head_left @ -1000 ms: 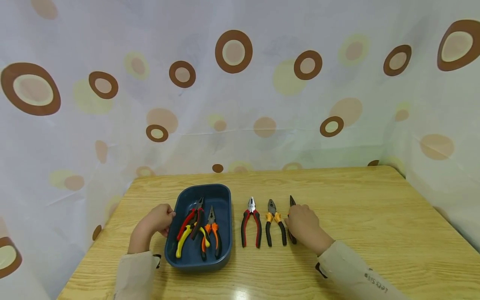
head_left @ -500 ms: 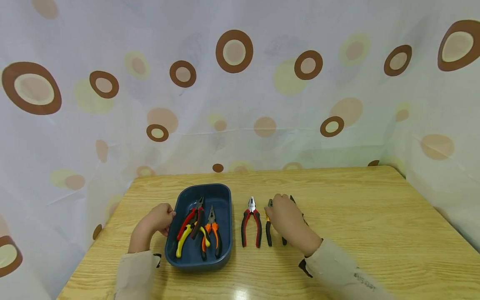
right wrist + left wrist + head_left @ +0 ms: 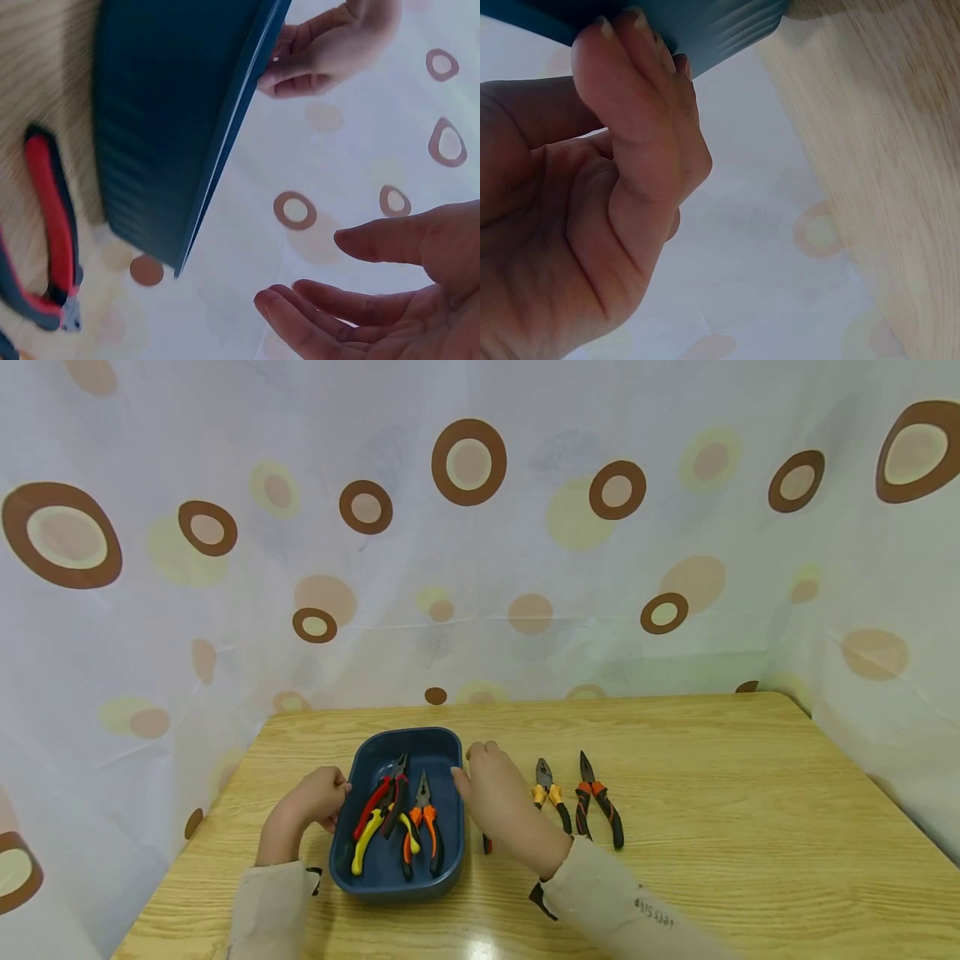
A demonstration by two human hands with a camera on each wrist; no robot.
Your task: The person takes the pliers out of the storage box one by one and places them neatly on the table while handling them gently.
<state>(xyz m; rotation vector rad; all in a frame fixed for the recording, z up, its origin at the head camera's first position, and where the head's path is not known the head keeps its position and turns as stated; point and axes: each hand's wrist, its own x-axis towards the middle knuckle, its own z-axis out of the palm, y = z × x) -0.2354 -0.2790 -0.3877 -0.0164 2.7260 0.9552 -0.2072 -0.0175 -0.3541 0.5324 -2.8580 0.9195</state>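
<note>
While the left hand [image 3: 313, 799] grips the tray [image 3: 441, 766], the right hand [image 3: 500, 799] (released) has neared; rightmost pliers [image 3: 598, 791] emerge.

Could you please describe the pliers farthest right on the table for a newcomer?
On the wooden table, find the blue tray. Go right, past the right hand, to the last pliers. Their black handles show reddish orange, while the neighbouring pair has yellow.

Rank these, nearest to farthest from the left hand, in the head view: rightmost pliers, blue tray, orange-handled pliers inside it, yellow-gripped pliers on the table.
1. Blue tray: touching the left hand.
2. Orange-handled pliers: inside the tray, right side.
3. Yellow-gripped pliers: right of the tray.
4. Rightmost pliers: beyond those.
</note>
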